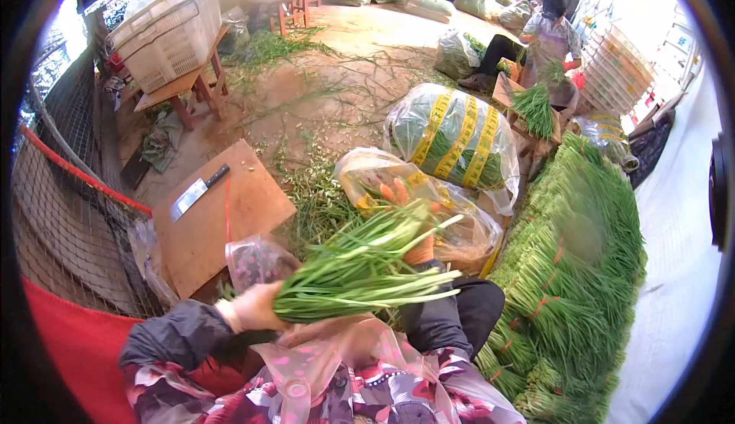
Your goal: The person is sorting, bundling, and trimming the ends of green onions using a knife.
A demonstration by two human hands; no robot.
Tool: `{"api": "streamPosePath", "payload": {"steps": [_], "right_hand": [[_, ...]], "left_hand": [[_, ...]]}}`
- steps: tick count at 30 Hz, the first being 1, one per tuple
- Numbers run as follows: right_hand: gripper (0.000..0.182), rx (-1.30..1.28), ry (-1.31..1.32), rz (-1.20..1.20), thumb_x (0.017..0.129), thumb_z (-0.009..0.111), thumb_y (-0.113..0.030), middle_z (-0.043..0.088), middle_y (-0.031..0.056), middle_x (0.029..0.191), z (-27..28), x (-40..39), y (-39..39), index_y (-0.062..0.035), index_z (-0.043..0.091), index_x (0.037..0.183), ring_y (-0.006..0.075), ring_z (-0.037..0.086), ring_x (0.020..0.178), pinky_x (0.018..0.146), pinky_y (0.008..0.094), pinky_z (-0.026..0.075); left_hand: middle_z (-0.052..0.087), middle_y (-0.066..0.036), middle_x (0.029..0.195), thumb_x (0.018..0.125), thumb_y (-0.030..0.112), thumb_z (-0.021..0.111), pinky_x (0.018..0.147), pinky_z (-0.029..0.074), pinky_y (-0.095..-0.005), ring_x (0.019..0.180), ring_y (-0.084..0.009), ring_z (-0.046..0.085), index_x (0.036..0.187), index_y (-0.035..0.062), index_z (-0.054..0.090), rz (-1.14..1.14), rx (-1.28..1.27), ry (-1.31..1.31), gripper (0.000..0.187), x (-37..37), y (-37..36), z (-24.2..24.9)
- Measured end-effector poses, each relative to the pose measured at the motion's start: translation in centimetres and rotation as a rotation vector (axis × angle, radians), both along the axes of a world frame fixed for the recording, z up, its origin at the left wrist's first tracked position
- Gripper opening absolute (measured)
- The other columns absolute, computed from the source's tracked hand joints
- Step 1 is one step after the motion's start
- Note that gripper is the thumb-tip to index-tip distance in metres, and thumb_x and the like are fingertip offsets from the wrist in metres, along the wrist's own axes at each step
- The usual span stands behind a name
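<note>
My left hand (257,307), in a pale glove, is closed around one end of a loose bunch of garlic chives (360,263). The pale stalk ends fan out to the right above my lap. Behind the bunch is my right hand (421,249), in an orange glove. Its fingers stretch up apart past the leaves, while the stalks hide its palm. Just beyond that hand lies an open clear plastic bag (364,165) with yellow bands. A pinkish see-through apron (306,363) covers my front.
On my left, a cleaver (197,193) rests on a wooden board (256,198). Tied chive bundles (563,286) are piled at right. A stuffed bag (455,137) stands ahead, near a seated person (545,49). A plastic crate (164,41) sits on a bench. Trimmings litter the floor.
</note>
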State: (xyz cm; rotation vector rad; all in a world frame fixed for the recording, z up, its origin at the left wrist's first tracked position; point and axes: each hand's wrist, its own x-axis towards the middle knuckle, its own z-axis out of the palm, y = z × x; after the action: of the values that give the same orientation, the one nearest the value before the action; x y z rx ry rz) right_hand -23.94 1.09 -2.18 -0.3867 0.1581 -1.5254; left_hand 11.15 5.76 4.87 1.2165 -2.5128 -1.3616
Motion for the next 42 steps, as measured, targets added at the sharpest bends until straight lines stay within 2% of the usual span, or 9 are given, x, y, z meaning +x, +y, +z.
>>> {"api": "streamPosePath", "payload": {"steps": [15,19,23,25,31,34,35,37,42], "right_hand": [[0.019,0.268,-0.109,-0.503,0.093,0.056,-0.021,0.033,-0.0066,0.055,-0.9,-13.5,-0.3,-0.0142,0.052,0.075,0.0078,0.03,0.047,0.046,0.0262,0.027],[0.019,-0.002,0.365,-0.513,0.096,0.05,-0.022,0.039,-0.0069,0.055,2.5,-16.8,2.4,-0.0068,0.061,0.094,0.0061,0.034,0.045,0.043,0.0272,0.024],[0.06,0.224,2.348,-0.173,0.078,0.071,-0.043,0.069,0.015,0.103,-3.0,-9.5,1.6,-0.0007,0.061,0.12,0.0252,0.064,0.093,0.084,0.0348,0.049],[0.065,0.309,1.752,-0.021,0.075,0.072,-0.05,0.064,0.0215,0.115,3.3,-3.4,1.1,-0.0004,0.063,0.117,0.0342,0.057,0.114,0.1,0.0365,0.041],[0.063,-0.357,2.436,0.338,0.067,0.073,-0.057,0.066,0.0221,0.103,1.6,8.1,-1.3,-0.0024,0.071,0.098,0.0346,0.06,0.107,0.097,0.04,0.042],[0.084,-0.534,2.441,-0.197,0.064,0.06,-0.078,0.068,0.0164,0.102,-2.9,11.9,-0.4,-0.0056,0.07,0.104,0.0332,0.059,0.109,0.1,0.0466,0.036],[0.064,-0.321,2.456,0.362,0.066,0.065,-0.069,0.069,0.0134,0.086,-1.7,12.4,-1.3,-0.0087,0.071,0.086,0.0302,0.065,0.09,0.085,0.0418,0.048],[0.035,-0.28,2.013,0.026,0.071,0.07,-0.043,0.06,0.0134,0.068,-9.0,11.8,-0.4,-0.0101,0.059,0.066,0.0296,0.06,0.067,0.058,0.0386,0.05],[0.018,0.044,1.283,0.177,0.087,0.056,0.001,0.069,0.0097,0.094,-4.4,12.8,2.1,-0.0036,0.066,0.1,0.0164,0.062,0.091,0.085,0.0305,0.05]], "left_hand": [[0.065,-0.023,0.084,0.071,0.027,0.074,0.068,0.051,-0.0497,0.081,-0.0423,0.062,0.114,0.008,0.054,0.357,-0.326,-0.231,0.052,7.9,1.5,-4.3],[0.065,-0.022,0.085,0.072,0.025,0.073,0.068,0.05,-0.0484,0.083,-0.0423,0.062,0.112,0.0073,0.054,0.456,-0.297,-0.131,0.048,8.0,2.0,-6.5],[0.065,-0.022,0.085,0.073,0.026,0.074,0.068,0.05,-0.0475,0.082,-0.0417,0.062,0.11,0.0078,0.054,0.502,-0.325,-0.165,0.046,6.5,2.2,-6.0],[0.065,-0.021,0.086,0.074,0.027,0.074,0.069,0.051,-0.0465,0.081,-0.0407,0.063,0.109,0.0083,0.054,0.499,-0.326,-0.176,0.045,5.9,2.5,-6.1],[0.066,-0.019,0.088,0.073,0.027,0.076,0.07,0.052,-0.0431,0.083,-0.0379,0.064,0.116,0.008,0.053,0.524,-0.416,-0.293,0.052,4.4,2.8,-5.6],[0.066,-0.018,0.087,0.072,0.025,0.075,0.071,0.052,-0.0431,0.083,-0.0378,0.064,0.116,0.0089,0.054,0.53,-0.454,-0.322,0.051,4.6,3.4,-5.8],[0.066,-0.017,0.088,0.073,0.025,0.075,0.071,0.052,-0.0432,0.084,-0.0378,0.064,0.116,0.0093,0.055,0.522,-0.463,-0.364,0.051,4.4,3.3,-5.9],[0.064,-0.017,0.085,0.075,0.021,0.071,0.063,0.051,-0.047,0.075,-0.0386,0.063,0.109,0.0085,0.056,0.512,-0.502,-0.22,0.04,4.1,3.4,-5.7],[0.065,-0.019,0.088,0.069,0.029,0.077,0.069,0.051,-0.0477,0.079,-0.0394,0.064,0.114,0.009,0.054,0.513,-0.4,-0.239,0.054,4.7,2.7,-5.5]]}}
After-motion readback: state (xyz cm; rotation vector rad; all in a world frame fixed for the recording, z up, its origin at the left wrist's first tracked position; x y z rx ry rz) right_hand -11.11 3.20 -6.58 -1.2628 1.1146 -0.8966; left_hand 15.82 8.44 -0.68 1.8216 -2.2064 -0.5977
